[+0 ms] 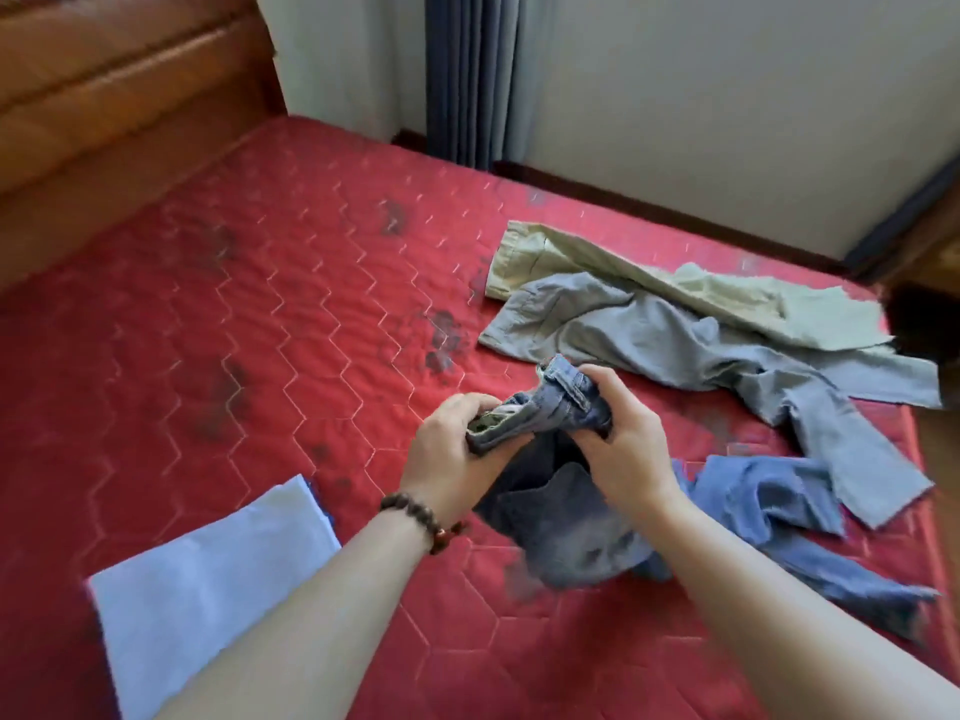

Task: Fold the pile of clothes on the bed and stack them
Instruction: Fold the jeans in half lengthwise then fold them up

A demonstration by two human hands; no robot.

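Both my hands hold up a pair of blue jeans (556, 517) by the bunched waistband, above the red quilted bed (249, 304). My left hand (457, 444) grips the waistband's left end; my right hand (623, 439) grips its right end. The jeans' legs hang down and trail onto the bed to the right. A folded light-blue garment (208, 589) lies flat at the lower left. Unfolded grey trousers (701, 356) and pale green trousers (649, 283) lie spread at the right.
A brown padded headboard (114, 96) runs along the left. A white wall (727, 96) and dark grey curtain (467, 70) stand beyond the bed's far edge. A dark object (924, 319) sits at the bed's right edge.
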